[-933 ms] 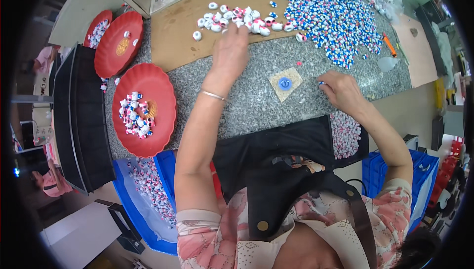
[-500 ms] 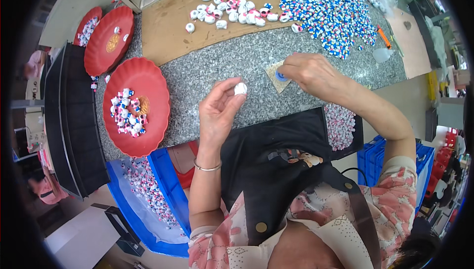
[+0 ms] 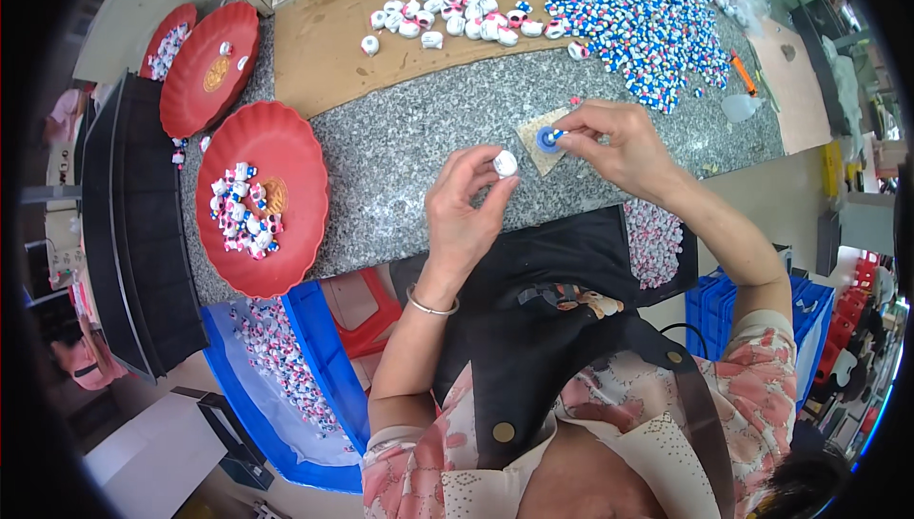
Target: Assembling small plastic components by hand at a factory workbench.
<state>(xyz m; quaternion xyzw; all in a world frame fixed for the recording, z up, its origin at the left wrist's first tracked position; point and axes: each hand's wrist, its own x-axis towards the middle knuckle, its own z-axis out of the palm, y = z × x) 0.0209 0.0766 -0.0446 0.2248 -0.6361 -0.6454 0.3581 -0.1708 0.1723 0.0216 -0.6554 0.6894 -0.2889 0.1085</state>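
Note:
My left hand [image 3: 465,203] pinches a small white toy head [image 3: 506,165] between thumb and fingers, above the granite tabletop [image 3: 400,152]. To its right, my right hand [image 3: 621,145] pinches a tiny blue-and-white toy body [image 3: 560,134] between thumb and forefinger. That piece is at a round blue cap [image 3: 545,142] lying on a square tan pad [image 3: 530,158]; whether it touches the cap I cannot tell. Beyond my hands, white and pink toy heads [image 3: 431,40] lie scattered on a cardboard sheet [image 3: 328,67]. A large pile of blue-and-white toy bodies [image 3: 633,19] spreads at the far right.
A scalloped red plate [image 3: 309,195] with joined figures [image 3: 243,214] stands at left, more red plates [image 3: 181,105] behind it. An orange-handled tool [image 3: 743,74] lies at far right. Below the table edge are a blue crate [image 3: 319,357] and a container of small pieces [image 3: 654,245].
My left hand has moved right with the toy head, closer to the pad. My right hand has shifted slightly right and turned, and the blue-and-white body now shows in its fingertips.

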